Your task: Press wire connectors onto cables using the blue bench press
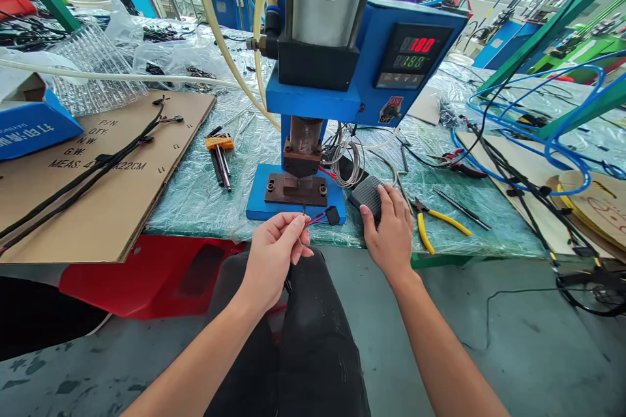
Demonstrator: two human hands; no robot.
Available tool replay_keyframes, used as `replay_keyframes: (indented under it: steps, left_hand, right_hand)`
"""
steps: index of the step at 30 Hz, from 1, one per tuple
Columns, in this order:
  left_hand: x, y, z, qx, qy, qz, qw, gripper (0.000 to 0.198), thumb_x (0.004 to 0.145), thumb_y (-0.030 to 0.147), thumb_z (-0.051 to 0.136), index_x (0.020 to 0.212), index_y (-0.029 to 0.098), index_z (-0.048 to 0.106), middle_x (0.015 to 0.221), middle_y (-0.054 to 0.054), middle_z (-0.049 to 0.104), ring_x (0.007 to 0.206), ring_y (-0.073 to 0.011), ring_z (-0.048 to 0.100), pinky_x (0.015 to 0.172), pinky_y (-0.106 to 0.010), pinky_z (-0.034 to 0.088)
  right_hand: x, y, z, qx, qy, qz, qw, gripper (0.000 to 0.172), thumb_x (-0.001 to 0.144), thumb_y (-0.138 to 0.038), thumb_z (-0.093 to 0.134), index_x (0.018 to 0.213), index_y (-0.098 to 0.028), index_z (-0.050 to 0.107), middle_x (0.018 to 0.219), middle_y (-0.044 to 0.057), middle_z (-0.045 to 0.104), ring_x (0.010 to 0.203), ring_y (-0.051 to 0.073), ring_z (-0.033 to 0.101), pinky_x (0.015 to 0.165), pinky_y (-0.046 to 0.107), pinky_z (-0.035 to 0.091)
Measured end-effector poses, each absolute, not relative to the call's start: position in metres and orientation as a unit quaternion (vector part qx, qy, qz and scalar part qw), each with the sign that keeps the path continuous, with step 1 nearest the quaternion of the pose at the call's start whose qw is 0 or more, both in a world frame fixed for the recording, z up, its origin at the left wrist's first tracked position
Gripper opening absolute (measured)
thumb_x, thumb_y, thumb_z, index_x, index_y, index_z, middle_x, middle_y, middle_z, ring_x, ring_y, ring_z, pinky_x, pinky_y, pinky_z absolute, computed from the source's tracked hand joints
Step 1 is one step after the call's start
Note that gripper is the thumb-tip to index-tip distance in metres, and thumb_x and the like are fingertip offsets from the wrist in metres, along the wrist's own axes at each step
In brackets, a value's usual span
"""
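My left hand (280,244) pinches a wire harness just in front of the blue press (313,101). Thin red and dark wires run from its fingers to a small black connector (333,215), and one wire end points up at the press's brown metal die (296,190). The upper die block (302,159) sits right above the lower one; whether the two touch I cannot tell. My right hand (391,228) rests on a grey ribbed pedal-like switch (366,199), fingers spread over its right side. Part of the harness hangs below my left hand, over the dark trousers.
Yellow-handled cutters (435,225) and a dark pen-like rod (462,208) lie at the right. Hex keys in an orange holder (220,143) lie left of the press. Black cables (98,166) cross a cardboard sheet (63,208). A red stool (147,280) stands below the table edge.
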State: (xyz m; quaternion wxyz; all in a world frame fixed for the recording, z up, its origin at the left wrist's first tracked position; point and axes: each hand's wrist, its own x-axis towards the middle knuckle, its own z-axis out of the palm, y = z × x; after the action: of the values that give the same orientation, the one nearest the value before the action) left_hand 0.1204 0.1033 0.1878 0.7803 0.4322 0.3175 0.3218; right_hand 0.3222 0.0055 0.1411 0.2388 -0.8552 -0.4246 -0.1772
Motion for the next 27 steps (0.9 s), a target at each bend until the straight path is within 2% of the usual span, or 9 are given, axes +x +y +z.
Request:
replay_keyframes:
  steps: [5,10,13,17,23,27]
  left_hand:
    - [0.111,0.095,0.191,0.423,0.326,0.312,0.786,0.021,0.086,0.035,0.068,0.085,0.014,0.069,0.059,0.005,0.057,0.043,-0.0035,0.042,0.057,-0.020,0.053]
    - [0.107,0.089,0.189,0.421,0.339,0.313,0.781,0.020,0.086,0.035,0.068,0.085,0.015,0.068,0.061,0.005,0.058,0.044,-0.0033,0.043,0.056,-0.019,0.052]
    - [0.105,0.087,0.187,0.422,0.337,0.311,0.782,0.019,0.086,0.035,0.068,0.084,0.016,0.067,0.062,0.005,0.057,0.045,-0.0032,0.043,0.056,-0.019,0.051]
    - [0.103,0.086,0.187,0.422,0.326,0.297,0.792,0.020,0.087,0.035,0.066,0.084,0.016,0.066,0.063,0.004,0.058,0.047,-0.0045,0.045,0.056,-0.020,0.050]
    - [0.100,0.086,0.186,0.435,0.312,0.279,0.797,0.020,0.086,0.036,0.068,0.086,0.016,0.067,0.068,0.002,0.063,0.052,-0.0062,0.050,0.057,-0.019,0.047]
    - [0.099,0.087,0.184,0.429,0.331,0.287,0.790,0.020,0.083,0.035,0.072,0.086,0.016,0.068,0.071,0.001,0.065,0.055,-0.0072,0.053,0.059,-0.020,0.048]
  right_hand:
    - [0.298,-0.001,0.158,-0.800,-0.434,-0.139,0.390,0.043,0.097,-0.039,0.050,0.136,-0.020,0.053,0.140,0.014,0.054,0.133,0.028,0.046,0.111,0.050,0.037]
    - [0.250,-0.001,0.189,-0.708,-0.462,0.107,0.523,0.038,0.099,-0.034,0.050,0.137,-0.027,0.051,0.122,0.007,0.066,0.112,0.019,0.061,0.098,0.036,0.049]
    - [0.234,0.005,0.201,-0.689,-0.455,0.173,0.537,0.036,0.096,-0.033,0.056,0.132,-0.028,0.057,0.106,0.002,0.067,0.094,0.015,0.064,0.085,0.028,0.054]
    - [0.229,0.013,0.207,-0.700,-0.428,0.187,0.540,0.030,0.092,-0.031,0.061,0.122,-0.028,0.064,0.089,-0.002,0.062,0.075,0.011,0.059,0.071,0.023,0.054]
    - [0.227,0.015,0.211,-0.706,-0.411,0.216,0.535,0.029,0.092,-0.030,0.059,0.121,-0.026,0.064,0.088,-0.001,0.058,0.074,0.011,0.057,0.067,0.022,0.053]
    - [0.225,0.014,0.212,-0.704,-0.417,0.230,0.527,0.031,0.094,-0.029,0.057,0.123,-0.025,0.062,0.090,0.000,0.058,0.077,0.012,0.057,0.069,0.023,0.052]
